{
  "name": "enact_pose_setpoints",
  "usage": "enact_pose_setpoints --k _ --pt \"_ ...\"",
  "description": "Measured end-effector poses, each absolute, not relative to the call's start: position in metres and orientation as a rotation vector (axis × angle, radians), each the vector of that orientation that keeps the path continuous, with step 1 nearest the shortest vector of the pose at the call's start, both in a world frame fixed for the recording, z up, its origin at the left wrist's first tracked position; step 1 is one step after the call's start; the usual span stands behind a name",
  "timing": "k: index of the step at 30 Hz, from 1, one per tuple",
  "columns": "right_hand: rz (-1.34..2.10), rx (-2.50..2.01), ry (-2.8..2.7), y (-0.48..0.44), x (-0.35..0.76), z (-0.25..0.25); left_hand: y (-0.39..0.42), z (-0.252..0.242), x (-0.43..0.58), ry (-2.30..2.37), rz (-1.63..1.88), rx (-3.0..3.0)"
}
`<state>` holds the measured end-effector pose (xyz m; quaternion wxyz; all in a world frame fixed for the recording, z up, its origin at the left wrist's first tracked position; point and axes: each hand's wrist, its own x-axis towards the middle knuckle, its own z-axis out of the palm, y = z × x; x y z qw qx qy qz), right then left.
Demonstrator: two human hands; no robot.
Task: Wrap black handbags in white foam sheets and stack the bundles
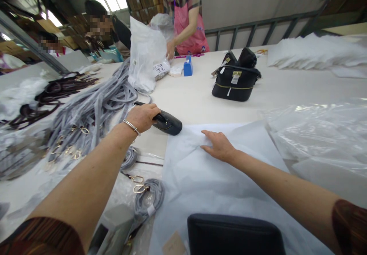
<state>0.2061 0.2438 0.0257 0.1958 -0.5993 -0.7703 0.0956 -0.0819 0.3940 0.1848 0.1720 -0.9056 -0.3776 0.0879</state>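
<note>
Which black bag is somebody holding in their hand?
The black bag gripped by the left hand. No hand touches the tagged bag farther back or the near bag at the picture's bottom edge.

The left bag (171,126), near bag (235,234) and far-right bag (239,95) are black, the sheet (200,186) pale bluish-white, left straps (96,98) grey, far apron (191,31) pink, near sleeves (48,236) dark with reddish-brown stripes.

Across the counter (200,102), a white plastic bag (145,43) carries dark handwriting (159,67) in two rows, too blurred for me to read with certainty. The faint marks on the beige card (174,243) over the pale sheet (200,186) are illegible too.
</note>
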Motion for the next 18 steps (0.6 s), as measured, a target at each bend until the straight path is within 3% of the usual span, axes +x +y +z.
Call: enact_pose_setpoints --k 12,18 --pt "-0.112 -1.526 -2.227 0.234 0.212 0.043 0.405 0.191 -0.098 -1.094 0.298 -2.6" --pt "-0.106 -1.404 -2.391 0.232 0.21 0.044 0.412 0.191 -0.111 -1.062 0.239 -2.677"
